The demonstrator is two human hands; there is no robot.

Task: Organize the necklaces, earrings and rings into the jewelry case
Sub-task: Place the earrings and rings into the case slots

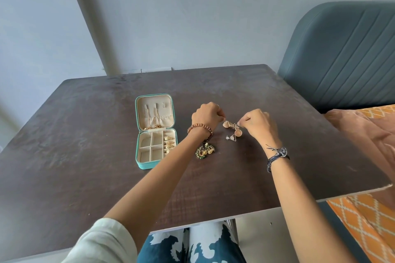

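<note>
A teal jewelry case (147, 165) lies open left of centre on the dark table (85, 134). Its raised lid (155, 111) holds gold necklaces on hooks. Gold rings (169, 142) fill the right column of the tray. My left hand (206, 114) and my right hand (257, 123) pinch the two ends of a pair of gold dome earrings (232, 127), lifted just above the table. A silver triangular earring (230, 137) lies under them. A green and gold earring pair (205, 150) rests by my left wrist.
A grey-blue padded chair (342, 53) stands at the table's right rear. Orange patterned cloth (367, 215) lies at the right beyond the table edge. A pale wall runs behind the table. My patterned trousers (192, 245) show below the near edge.
</note>
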